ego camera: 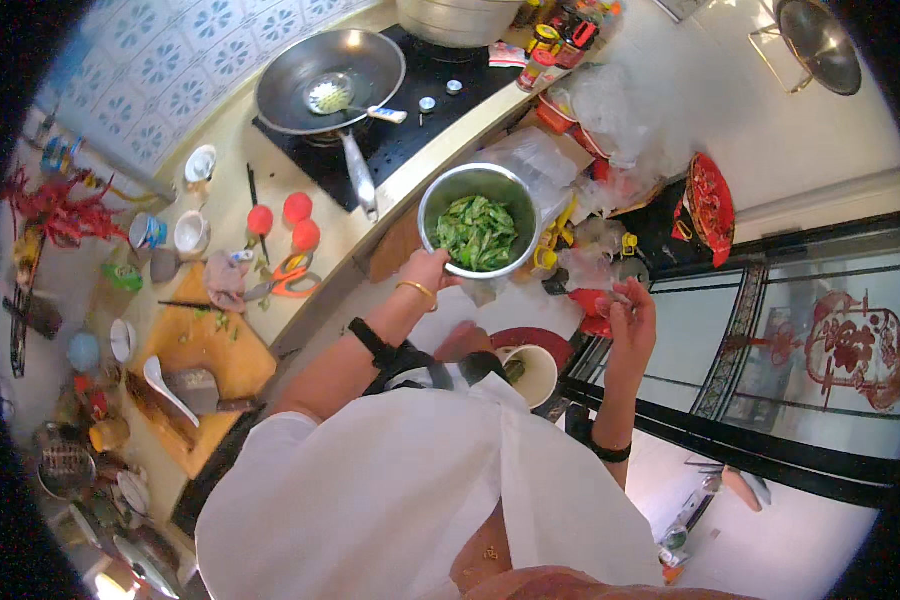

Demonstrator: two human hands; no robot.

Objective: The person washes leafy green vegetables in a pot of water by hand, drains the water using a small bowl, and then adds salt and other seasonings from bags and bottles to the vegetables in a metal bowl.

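A steel bowl (423,217) of chopped green vegetables (480,232) is held by its near left rim in my left hand (426,271). My right hand (631,319) is raised to the right of the bowl, apart from it, fingertips pinched together; whether something small is between them I cannot tell. Up and left of the bowl, a long-handled wok (285,79) sits on the black stove (412,139), with a skimmer (331,96) lying in it.
Left on the counter are tomatoes (298,208), orange-handled scissors (294,277), a wooden cutting board (240,345) with a cleaver (195,390), and a white spoon (166,390). A large pot (457,22) stands on the stove's far side. Below is a pale bin (541,375).
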